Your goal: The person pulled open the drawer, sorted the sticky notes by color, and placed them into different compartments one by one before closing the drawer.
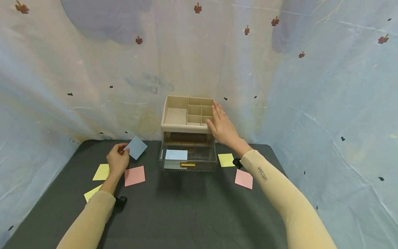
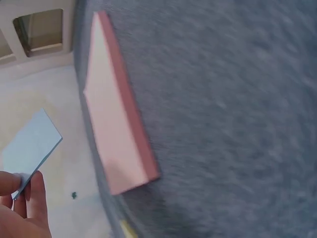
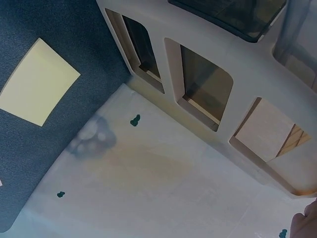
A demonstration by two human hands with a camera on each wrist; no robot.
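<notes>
My left hand (image 1: 118, 159) pinches a blue sticky-note pad (image 1: 135, 148) by its corner, thumb on one face, above the table's left part. The same blue pad (image 2: 33, 144) shows tilted in the left wrist view. My right hand (image 1: 223, 128) rests with straight fingers on the right side of a beige desktop organizer (image 1: 186, 128). Below its divided top tray, a clear drawer (image 1: 199, 165) with a gold handle is pulled out. Another blue pad (image 1: 176, 155) lies inside that drawer, towards its left. Only a bit of the right hand (image 3: 303, 223) shows in the right wrist view.
On the dark table (image 1: 186, 214), a pink pad (image 1: 135, 176) and two yellow pads (image 1: 101, 172) lie near the left arm. Right of the organizer are a yellow pad (image 1: 226, 160) and a pink pad (image 1: 244, 179). A patterned curtain (image 1: 192, 62) hangs behind.
</notes>
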